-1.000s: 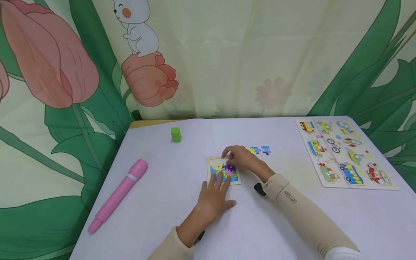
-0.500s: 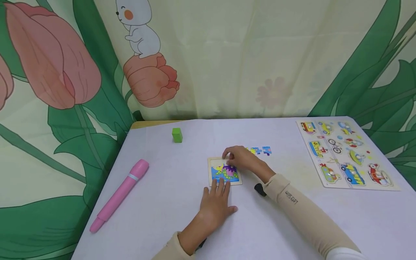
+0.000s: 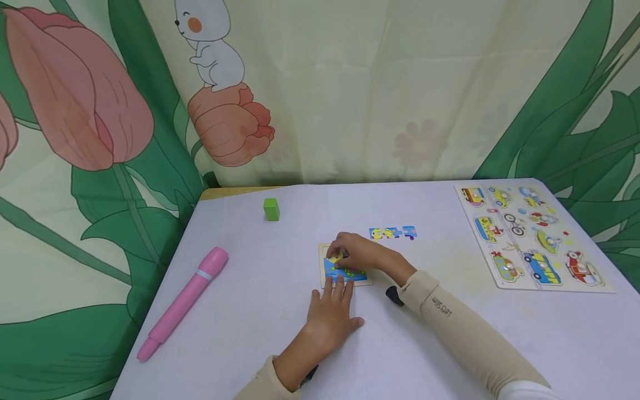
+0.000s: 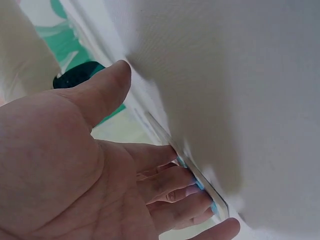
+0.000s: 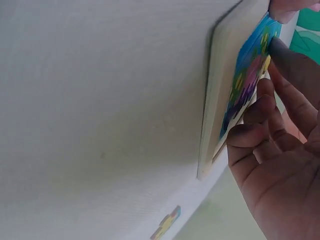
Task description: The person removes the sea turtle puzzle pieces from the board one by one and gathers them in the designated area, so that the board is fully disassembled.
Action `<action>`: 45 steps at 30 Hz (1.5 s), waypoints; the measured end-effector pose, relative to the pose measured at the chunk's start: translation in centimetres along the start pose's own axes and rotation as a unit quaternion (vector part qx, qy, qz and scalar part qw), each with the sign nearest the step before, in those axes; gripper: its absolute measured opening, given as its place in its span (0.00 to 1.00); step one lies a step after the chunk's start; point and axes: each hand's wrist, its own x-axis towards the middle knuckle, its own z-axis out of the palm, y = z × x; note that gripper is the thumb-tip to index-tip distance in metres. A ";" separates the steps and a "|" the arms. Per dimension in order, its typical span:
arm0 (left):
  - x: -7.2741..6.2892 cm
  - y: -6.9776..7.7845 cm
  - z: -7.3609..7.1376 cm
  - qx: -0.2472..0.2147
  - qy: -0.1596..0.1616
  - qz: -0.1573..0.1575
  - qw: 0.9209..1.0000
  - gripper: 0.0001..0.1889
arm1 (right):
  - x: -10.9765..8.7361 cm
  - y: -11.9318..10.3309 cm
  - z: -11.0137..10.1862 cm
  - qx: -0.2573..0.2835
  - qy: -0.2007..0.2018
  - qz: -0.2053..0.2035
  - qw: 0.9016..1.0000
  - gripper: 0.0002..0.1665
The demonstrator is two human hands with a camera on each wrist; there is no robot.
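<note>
In the head view a small wooden-framed jigsaw board (image 3: pixel 322 269) lies mid-table, its picture a yellow and purple animal on blue. My left hand (image 3: pixel 329 322) lies nearly flat, fingers spread and fingertips on the board's near edge; the left wrist view has the fingers along the board's rim (image 4: pixel 207 187). Over the upper part of the picture my right hand (image 3: pixel 357 251) bends its fingers, thumb and forefinger pinching at a yellow piece (image 5: pixel 266 65) in the board. The hand hides much of the picture from above. Several loose jigsaw pieces (image 3: pixel 392 232) lie in a row just beyond.
A green block (image 3: pixel 271 210) stands at the far left. Along the left side lies a long pink tube-shaped thing (image 3: pixel 185 300) with a pale band. At the right is a large vehicle picture board (image 3: pixel 530 244). A floral curtain (image 3: pixel 340 100) hangs behind the table.
My right hand has moved left and slightly nearer across the board, uncovering more of the loose pieces. My left hand has drawn back a little, its fingertips now at the near edge.
</note>
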 end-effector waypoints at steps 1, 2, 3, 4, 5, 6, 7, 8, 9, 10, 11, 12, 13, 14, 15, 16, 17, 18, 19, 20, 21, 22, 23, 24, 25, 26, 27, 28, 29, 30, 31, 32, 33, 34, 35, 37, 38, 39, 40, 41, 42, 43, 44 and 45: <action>0.1 0.0 0.1 0.002 0.001 0.001 1.000 0.45 | 0.0 -0.1 0.0 0.000 -0.002 -0.001 1.000 0.12; 0.1 0.0 0.1 0.003 0.002 0.002 1.000 0.45 | 0.0 -0.2 0.0 0.002 -0.004 0.000 1.000 0.12; 0.1 0.0 0.1 0.004 0.003 0.002 1.000 0.45 | 0.0 -0.3 0.0 0.005 -0.006 0.001 1.000 0.12; 0.0 -0.1 0.0 0.004 0.004 0.003 1.000 0.44 | 0.1 -0.4 0.0 0.009 -0.008 0.002 1.000 0.11; 0.0 0.0 -0.1 0.004 0.003 0.003 1.000 0.44 | 0.0 -0.4 -0.1 0.016 -0.009 0.001 1.000 0.12; -0.1 0.0 -0.3 0.001 0.002 0.002 1.000 0.44 | 0.0 -0.4 -0.1 0.023 -0.010 0.001 1.000 0.12; -0.1 0.0 -0.5 -0.001 -0.002 0.002 1.000 0.44 | 0.0 -0.4 -0.1 0.030 -0.011 0.000 0.999 0.12; -0.2 0.0 -0.8 -0.004 -0.003 0.001 1.000 0.44 | 0.0 -0.4 -0.1 0.036 -0.013 -0.001 0.999 0.12; -0.3 0.0 -1.0 -0.008 -0.006 0.000 1.000 0.44 | 0.0 -0.4 -0.1 0.041 -0.014 -0.002 0.999 0.12; -0.3 0.0 -1.2 -0.011 -0.009 -0.001 1.000 0.43 | 0.0 -0.4 -0.1 0.045 -0.015 -0.003 0.999 0.12; -0.4 0.1 -1.4 -0.013 -0.012 -0.003 1.000 0.43 | 0.0 -0.4 -0.2 0.050 -0.015 -0.001 0.999 0.13; -0.4 0.1 -1.6 -0.015 -0.013 -0.004 1.000 0.43 | -0.1 -0.3 -0.2 0.052 -0.013 0.000 0.999 0.12; -0.5 0.1 -1.8 -0.016 -0.016 -0.005 1.000 0.43 | -0.1 -0.3 -0.2 0.054 -0.011 0.001 0.998 0.12; -0.5 0.1 -1.9 -0.017 -0.017 -0.007 1.000 0.43 | -0.1 -0.3 -0.2 0.058 -0.009 0.003 0.998 0.12; -0.6 0.1 -2.0 -0.018 -0.019 -0.008 1.000 0.43 | -0.2 -0.3 -0.2 0.063 -0.007 0.005 0.998 0.11; -0.6 0.0 -2.0 -0.017 -0.020 -0.008 1.000 0.43 | -0.3 -0.3 -0.2 0.070 -0.004 0.007 0.998 0.11; -0.6 0.0 -2.0 -0.016 -0.021 -0.009 1.000 0.43 | -0.3 -0.4 -0.2 0.077 -0.001 0.010 0.997 0.10; -0.6 0.0 -2.0 -0.016 -0.021 -0.008 1.000 0.43 | -0.4 -0.4 -0.3 0.085 0.001 0.008 0.996 0.09; -0.6 0.0 -2.0 -0.015 -0.021 -0.008 1.000 0.42 | -0.5 -0.4 -0.3 0.092 0.005 0.007 0.996 0.09; -0.6 0.0 -2.0 -0.014 -0.020 -0.008 1.000 0.42 | -0.6 -0.4 -0.4 0.096 0.009 0.007 0.995 0.09; -0.6 0.0 -2.0 -0.013 -0.019 -0.008 1.000 0.42 | -0.7 -0.4 -0.6 0.099 0.015 0.007 0.995 0.08; -0.6 0.0 -2.0 -0.013 -0.018 -0.008 1.000 0.42 | -0.8 -0.3 -0.8 0.098 0.022 0.005 0.995 0.08; -0.6 0.0 -2.0 -0.015 -0.017 -0.008 1.000 0.42 | -1.0 -0.3 -1.1 0.095 0.030 0.003 0.995 0.08; -0.6 0.0 -2.0 -0.017 -0.018 -0.008 1.000 0.42 | -1.2 -0.1 -1.5 0.091 0.038 0.002 0.995 0.08; -0.6 0.0 -2.0 -0.020 -0.018 -0.009 1.000 0.42 | -1.6 0.2 -2.0 0.083 0.049 0.002 0.995 0.08; -0.6 0.0 -1.9 -0.024 -0.020 -0.010 0.999 0.42 | -1.9 0.5 -2.5 0.077 0.057 0.003 0.995 0.08; -0.6 0.0 -1.9 -0.027 -0.022 -0.011 0.999 0.42 | -2.3 0.9 -3.1 0.072 0.065 0.007 0.995 0.07; -0.6 0.1 -1.9 -0.029 -0.024 -0.012 0.999 0.41 | -2.8 1.3 -3.7 0.066 0.070 0.014 0.995 0.08; -0.6 0.1 -1.9 -0.030 -0.026 -0.013 0.999 0.41 | -3.3 1.7 -4.3 0.064 0.072 0.028 0.995 0.08; -0.6 0.1 -1.9 -0.031 -0.027 -0.015 0.999 0.41 | -3.8 2.1 -4.9 0.063 0.070 0.044 0.995 0.08; -0.6 0.1 -1.9 -0.030 -0.027 -0.015 0.999 0.41 | -4.3 2.5 -5.4 0.063 0.066 0.062 0.994 0.08; -0.5 0.1 -1.9 -0.028 -0.029 -0.016 0.999 0.41 | -4.6 2.9 -5.8 0.063 0.058 0.083 0.993 0.09; -0.5 0.1 -1.9 -0.024 -0.030 -0.017 0.999 0.41 | -5.0 3.3 -6.1 0.065 0.050 0.106 0.991 0.09; -0.5 0.2 -1.9 -0.021 -0.030 -0.017 0.999 0.41 | -5.3 3.5 -6.3 0.066 0.041 0.123 0.989 0.09; -0.5 0.2 -2.0 -0.019 -0.029 -0.018 0.999 0.41 | -5.5 3.8 -6.4 0.070 0.033 0.141 0.987 0.10; -0.5 0.2 -2.1 -0.014 -0.031 -0.018 0.999 0.42 | -5.8 4.3 -6.4 0.073 0.024 0.168 0.983 0.10; -0.5 0.2 -2.2 -0.015 -0.032 -0.019 0.999 0.42 | -5.8 4.5 -6.3 0.075 0.024 0.178 0.981 0.10; -0.5 0.2 -2.2 -0.015 -0.031 -0.018 0.999 0.42 | -5.9 4.6 -6.1 0.076 0.025 0.186 0.979 0.11; -0.5 0.3 -2.3 -0.015 -0.031 -0.018 0.999 0.42 | -5.9 4.7 -6.0 0.073 0.028 0.187 0.979 0.10; -0.5 0.3 -2.3 -0.015 -0.031 -0.018 0.999 0.42 | -5.8 4.8 -5.8 0.072 0.031 0.191 0.978 0.10; -0.5 0.3 -2.3 -0.015 -0.031 -0.017 0.999 0.42 | -5.8 4.9 -5.7 0.069 0.036 0.191 0.979 0.10; -0.6 0.3 -2.4 -0.015 -0.030 -0.017 0.999 0.42 | -5.7 4.9 -5.5 0.065 0.040 0.191 0.979 0.10; -0.6 0.3 -2.4 -0.015 -0.029 -0.017 0.999 0.42 | -5.7 4.9 -5.4 0.061 0.045 0.191 0.979 0.10; -0.6 0.3 -2.4 -0.014 -0.029 -0.016 0.999 0.42 | -5.6 4.9 -5.3 0.058 0.049 0.192 0.978 0.09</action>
